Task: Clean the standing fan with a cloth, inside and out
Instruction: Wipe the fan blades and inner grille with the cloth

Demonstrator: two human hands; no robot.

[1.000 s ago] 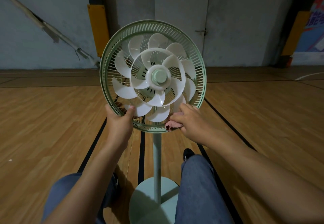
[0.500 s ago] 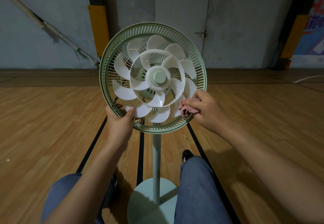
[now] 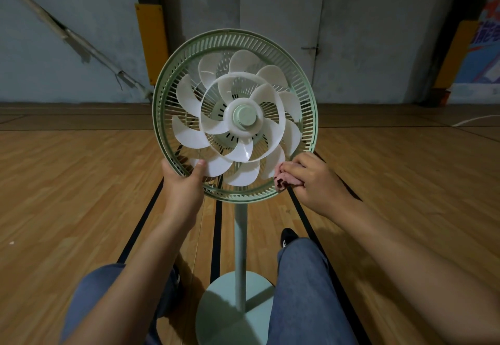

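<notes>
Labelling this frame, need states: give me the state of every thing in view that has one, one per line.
Fan: upright on its round base, front grille off.
Blades: exposed, sharp rather than blurred, seemingly not spinning.
Rear grille: mounted around the blades.
Cloth: bunched up, pressed to the lower right rim.
Left hand: grips the lower left rim, thumb in front.
Right hand: holds the cloth.

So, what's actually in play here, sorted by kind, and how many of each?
Standing fans: 1
Cloths: 1, pink
Hands: 2, left hand on the fan's rim, right hand holding the cloth
Total: 4
</notes>
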